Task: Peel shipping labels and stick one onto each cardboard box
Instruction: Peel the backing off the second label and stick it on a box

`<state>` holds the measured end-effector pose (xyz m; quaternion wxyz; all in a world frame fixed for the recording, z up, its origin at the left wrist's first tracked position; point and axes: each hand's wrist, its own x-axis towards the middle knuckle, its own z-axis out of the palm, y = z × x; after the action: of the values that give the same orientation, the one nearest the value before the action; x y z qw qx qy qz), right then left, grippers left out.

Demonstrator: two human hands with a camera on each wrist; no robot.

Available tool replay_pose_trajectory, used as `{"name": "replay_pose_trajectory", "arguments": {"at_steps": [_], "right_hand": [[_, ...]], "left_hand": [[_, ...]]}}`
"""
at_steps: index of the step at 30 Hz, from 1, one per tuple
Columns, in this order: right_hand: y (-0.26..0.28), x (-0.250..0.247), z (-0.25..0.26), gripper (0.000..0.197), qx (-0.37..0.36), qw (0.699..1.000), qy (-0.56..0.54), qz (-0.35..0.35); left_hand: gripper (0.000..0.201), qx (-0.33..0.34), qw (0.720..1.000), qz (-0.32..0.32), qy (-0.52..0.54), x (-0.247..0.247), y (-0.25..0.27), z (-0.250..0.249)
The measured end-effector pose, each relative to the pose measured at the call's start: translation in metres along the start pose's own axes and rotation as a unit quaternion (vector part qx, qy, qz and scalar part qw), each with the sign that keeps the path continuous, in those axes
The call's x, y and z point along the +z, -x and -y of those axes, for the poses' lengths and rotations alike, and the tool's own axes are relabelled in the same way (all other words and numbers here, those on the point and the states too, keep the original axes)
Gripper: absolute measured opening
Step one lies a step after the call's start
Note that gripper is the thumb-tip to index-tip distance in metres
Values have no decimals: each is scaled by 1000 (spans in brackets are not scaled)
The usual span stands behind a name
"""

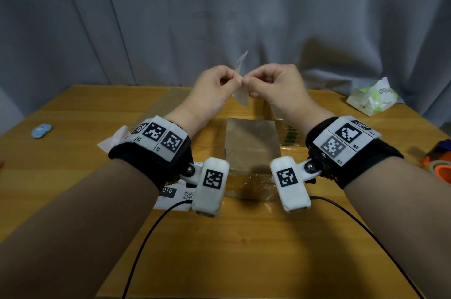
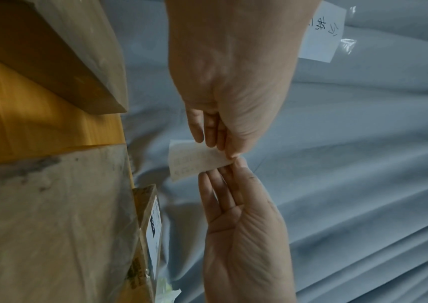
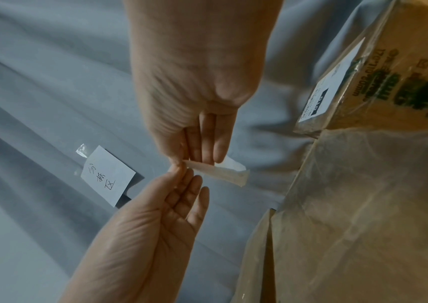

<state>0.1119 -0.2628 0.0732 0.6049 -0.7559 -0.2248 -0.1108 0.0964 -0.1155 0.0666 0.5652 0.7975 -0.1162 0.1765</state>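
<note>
Both hands are raised above the table and meet at a small pale label [image 1: 241, 97]. My left hand [image 1: 237, 80] pinches one edge of it and my right hand [image 1: 247, 81] pinches the other; a translucent strip sticks up between them. In the left wrist view the label [image 2: 194, 162] hangs from the fingertips of my left hand [image 2: 231, 153] and right hand [image 2: 229, 167]. A plastic-wrapped cardboard box [image 1: 251, 145] stands below the hands. Behind it to the right is a box with green print [image 1: 284, 128], which carries a white label [image 3: 329, 82] on one side.
A printed label sheet [image 1: 174, 195] lies on the wooden table [image 1: 244, 250] under my left wrist. A tissue pack [image 1: 372, 100] sits at the back right, tape rolls [image 1: 439, 167] at the right edge, blue discs [image 1: 42, 130] at the left. A handwritten note [image 3: 107, 176] hangs on the grey curtain.
</note>
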Motion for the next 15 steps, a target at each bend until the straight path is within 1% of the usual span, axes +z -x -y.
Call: {"name": "replay_pose_trajectory", "arguments": {"at_steps": [2, 4, 6, 8, 9, 11, 13, 15], "right_hand": [[0, 1, 1, 14, 10, 1000, -5, -3], [-1, 3, 2, 7, 29, 999, -24, -6], [-2, 4, 1, 11, 47, 998, -49, -12], [-3, 4, 1, 10, 60, 996, -62, -15], [-3, 4, 1, 8, 61, 996, -66, -14], [-3, 5, -1, 12, 63, 996, -67, -22], [-2, 6, -1, 10, 59, 996, -68, -27], [-2, 6, -1, 9, 49, 996, -65, -22]], "left_hand": [[14, 2, 1000, -3, -16, 0, -2, 0], [12, -3, 1000, -6, -11, 0, -4, -2], [13, -7, 1000, -15, -7, 1, -4, -3], [11, -6, 1000, -22, -6, 1, -5, -3], [11, -7, 1000, -25, -2, 1, -5, -4], [10, -13, 999, -29, 18, 1, -4, -5], [9, -24, 998, -29, 41, 2, -4, -6], [14, -32, 998, -25, 53, 3, -3, -6]]}}
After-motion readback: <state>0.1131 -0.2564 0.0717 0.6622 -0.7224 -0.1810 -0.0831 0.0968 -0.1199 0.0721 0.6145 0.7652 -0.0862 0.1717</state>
